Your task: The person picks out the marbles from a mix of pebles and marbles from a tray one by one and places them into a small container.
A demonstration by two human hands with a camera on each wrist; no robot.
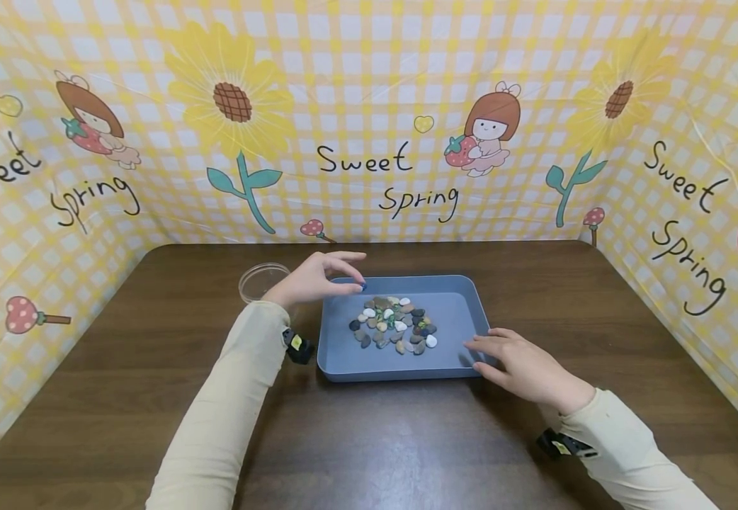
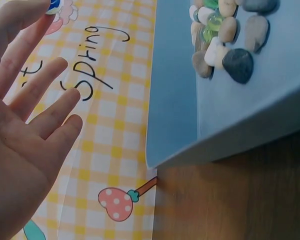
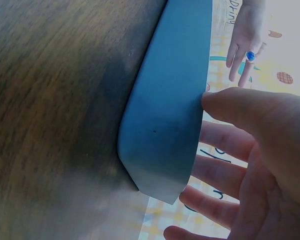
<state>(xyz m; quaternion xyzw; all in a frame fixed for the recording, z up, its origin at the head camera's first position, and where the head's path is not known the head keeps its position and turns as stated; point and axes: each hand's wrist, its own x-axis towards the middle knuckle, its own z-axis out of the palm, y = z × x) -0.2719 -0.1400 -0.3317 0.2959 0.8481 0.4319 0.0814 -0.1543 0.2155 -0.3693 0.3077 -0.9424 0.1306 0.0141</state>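
Note:
My left hand [image 1: 314, 278] hovers above the far left part of a blue-grey rectangular tray [image 1: 457, 315], pinching a small blue glass marble [image 1: 363, 287] between thumb and index finger. White shows in the marble [image 2: 54, 6] in the left wrist view, where the other fingers spread apart. Beneath, a cluster of pebbles [image 1: 401, 326] in grey, white, tan and black lies in the tray, with green glass marbles [image 2: 214, 22] among them. At the tray's right side, my right hand [image 1: 522, 365] has its thumb at the rim and its loosely extended fingers reaching over the edge.
Behind my left wrist, a clear round dish [image 1: 242, 286] stands on the dark wooden table [image 1: 369, 439]. A yellow checked cloth [image 1: 356, 92] with printed flowers and lettering hangs around the table's back and sides.

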